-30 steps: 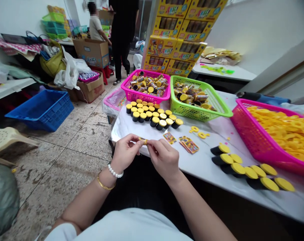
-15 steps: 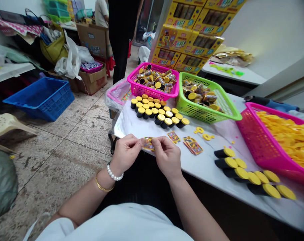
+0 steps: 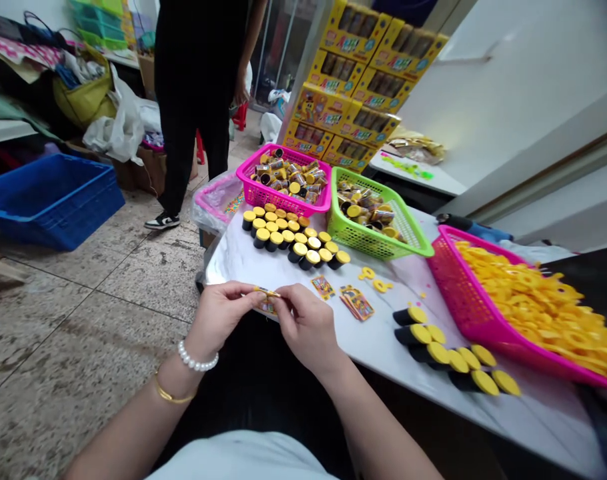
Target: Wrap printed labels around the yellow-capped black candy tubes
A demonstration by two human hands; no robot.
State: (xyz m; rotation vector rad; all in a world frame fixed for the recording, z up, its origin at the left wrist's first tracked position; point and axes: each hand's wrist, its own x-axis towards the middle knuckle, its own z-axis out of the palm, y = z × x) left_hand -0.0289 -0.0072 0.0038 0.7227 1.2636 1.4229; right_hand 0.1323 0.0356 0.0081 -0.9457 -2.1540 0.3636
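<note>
My left hand [image 3: 218, 317] and my right hand [image 3: 306, 327] both pinch a small colourful sticker [image 3: 267, 298] between their fingertips, just over the near left edge of the white table [image 3: 383, 347]. Loose stickers [image 3: 356, 303] lie on the table a little to the right. Behind them stands a cluster of black tubes with yellow caps [image 3: 291, 237]. A row of capped black tubes [image 3: 448, 350] lies on its side to the right of my hands.
A pink basket [image 3: 283, 180] and a green basket [image 3: 373, 223] hold labelled tubes. A larger pink basket [image 3: 513, 313] holds yellow caps. Yellow cartons [image 3: 353, 80] are stacked behind. A person in black [image 3: 198, 100] stands on the floor near a blue crate [image 3: 48, 200].
The view has swung left and down. The person in black has stepped closer to the table. My hands still pinch the sticker, now turned edge-on.
</note>
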